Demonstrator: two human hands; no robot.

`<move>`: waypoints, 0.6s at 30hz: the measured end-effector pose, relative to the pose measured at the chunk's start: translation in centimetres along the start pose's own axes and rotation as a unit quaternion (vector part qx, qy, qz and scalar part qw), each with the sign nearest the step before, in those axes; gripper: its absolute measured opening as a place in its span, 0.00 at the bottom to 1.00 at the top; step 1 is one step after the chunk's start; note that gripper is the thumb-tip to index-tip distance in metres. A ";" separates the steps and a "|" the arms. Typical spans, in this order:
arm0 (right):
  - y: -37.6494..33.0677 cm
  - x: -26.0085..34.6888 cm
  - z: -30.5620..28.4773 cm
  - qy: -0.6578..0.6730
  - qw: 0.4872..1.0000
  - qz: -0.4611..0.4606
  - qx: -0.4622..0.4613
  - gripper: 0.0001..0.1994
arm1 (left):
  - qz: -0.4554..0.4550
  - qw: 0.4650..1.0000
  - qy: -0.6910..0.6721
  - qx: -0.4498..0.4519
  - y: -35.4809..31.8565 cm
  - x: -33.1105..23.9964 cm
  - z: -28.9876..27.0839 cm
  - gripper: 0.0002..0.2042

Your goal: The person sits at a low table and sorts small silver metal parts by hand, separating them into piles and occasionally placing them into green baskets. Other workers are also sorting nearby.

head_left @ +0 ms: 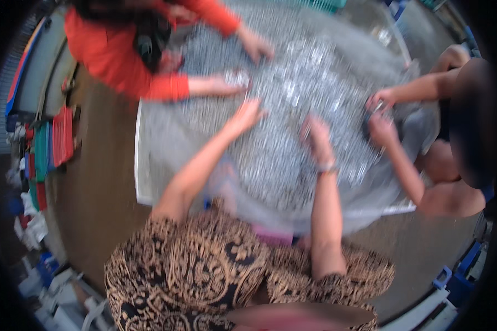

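A broad heap of small, shiny silvery pieces (292, 149) lies spread in front of me; motion blur hides their exact kind. My left hand (247, 116) reaches over the heap's left side, its fingers too smeared to tell whether they hold anything. Over the middle of the heap, my right hand (318, 140) points away from me with fingers stretched out and nothing visible in them. A band circles my right wrist. Clear plastic sheeting (201, 151) lies around the silvery pieces.
A white-edged table (140, 165) bears the heap. At the far left, a person in orange sleeves (116, 55) works over it; on the right, another person's hands (382, 118) are close together. Red crates (63, 136) and green crates (41, 151) stand at left.
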State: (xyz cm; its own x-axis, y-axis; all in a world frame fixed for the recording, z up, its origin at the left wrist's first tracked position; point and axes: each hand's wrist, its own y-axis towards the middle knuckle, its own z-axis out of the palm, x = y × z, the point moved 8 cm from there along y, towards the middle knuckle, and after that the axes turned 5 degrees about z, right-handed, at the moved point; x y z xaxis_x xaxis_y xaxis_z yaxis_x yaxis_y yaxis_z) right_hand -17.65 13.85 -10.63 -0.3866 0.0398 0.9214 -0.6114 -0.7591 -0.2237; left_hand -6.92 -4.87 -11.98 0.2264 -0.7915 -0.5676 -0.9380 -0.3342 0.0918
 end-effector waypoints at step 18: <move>-1.7 -6.5 -2.0 -0.550 0.827 0.106 -0.052 0.13 | 0.096 0.986 -0.015 0.138 -0.3 -5.4 -0.6 0.22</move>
State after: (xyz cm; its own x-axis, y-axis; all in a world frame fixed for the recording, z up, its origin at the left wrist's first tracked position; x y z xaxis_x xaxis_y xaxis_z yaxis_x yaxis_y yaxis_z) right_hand -15.50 16.15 -16.85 0.3343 -0.7458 0.5762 -0.6892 -0.6105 -0.3902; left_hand -7.70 -0.76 -8.44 0.0335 -0.8096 -0.5860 -0.9994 -0.0240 -0.0240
